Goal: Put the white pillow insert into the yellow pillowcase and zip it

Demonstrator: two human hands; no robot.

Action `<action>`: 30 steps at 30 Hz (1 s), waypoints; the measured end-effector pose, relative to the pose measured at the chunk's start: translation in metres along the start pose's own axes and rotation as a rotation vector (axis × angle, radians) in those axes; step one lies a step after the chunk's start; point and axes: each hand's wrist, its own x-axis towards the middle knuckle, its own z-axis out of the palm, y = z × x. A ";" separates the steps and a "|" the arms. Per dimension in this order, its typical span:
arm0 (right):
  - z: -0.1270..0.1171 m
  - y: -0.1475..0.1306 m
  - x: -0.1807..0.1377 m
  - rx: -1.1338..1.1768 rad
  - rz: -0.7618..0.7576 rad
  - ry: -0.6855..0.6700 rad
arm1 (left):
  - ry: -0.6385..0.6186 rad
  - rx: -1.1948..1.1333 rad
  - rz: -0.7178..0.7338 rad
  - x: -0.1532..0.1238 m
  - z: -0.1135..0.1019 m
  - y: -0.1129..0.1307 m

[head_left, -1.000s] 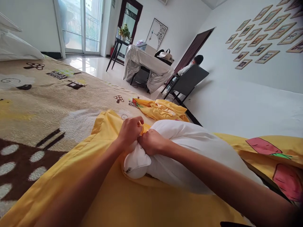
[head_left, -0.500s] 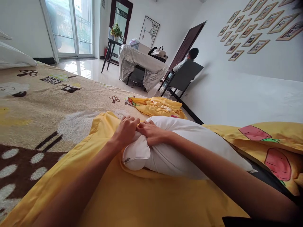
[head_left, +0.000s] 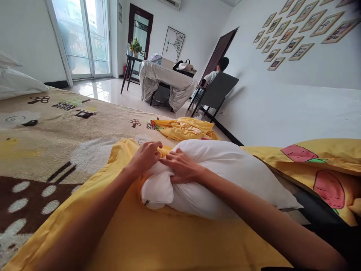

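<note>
A plump white pillow [head_left: 222, 169] lies partly inside a yellow pillowcase [head_left: 158, 241] spread out in front of me. The pillow's left end, with a folded corner and a small zipper pull, sits at the case's opening. My left hand [head_left: 146, 157] has its fingers curled at the case's edge, beside that end; the fingertips are partly hidden. My right hand [head_left: 184, 166] grips the pillow's left end, its fingers bent into the white cloth. A strip of yellow cloth shows between the two hands.
A beige patterned blanket [head_left: 98, 131] covers the bed. Crumpled yellow cloth [head_left: 186, 128] lies beyond the pillow, and yellow bedding with pink prints [head_left: 328, 188] is at right. Further off are a covered table [head_left: 166, 73] and a person seated on a dark chair [head_left: 218, 88].
My hands have moved slightly apart, showing yellow cloth between them. My right hand and the pillow's folded corner have shifted a little left and down, and the view has tilted slightly.
</note>
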 end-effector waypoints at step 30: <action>-0.012 0.012 0.013 0.063 0.140 -0.075 | -0.130 0.637 -0.029 -0.012 -0.034 0.015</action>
